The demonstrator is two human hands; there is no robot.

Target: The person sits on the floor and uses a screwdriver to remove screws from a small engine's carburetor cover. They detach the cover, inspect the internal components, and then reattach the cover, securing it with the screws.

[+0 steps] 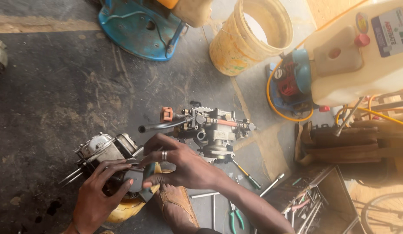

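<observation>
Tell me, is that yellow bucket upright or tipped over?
Tipped. The bucket lies on its side on the floor, its open mouth facing the camera; nothing shows inside.

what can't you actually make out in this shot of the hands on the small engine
- Head view: the dark part on the small grey metal engine is mostly covered by the left hand and right hand, so its shape stays unclear.
- The loose tools in the open metal toolbox are too small to tell apart.
- The white plastic sprayer tank is cut off by the right edge and washed out by glare.

Left hand (97,190) and right hand (175,162) close together, fingers curled.
</observation>
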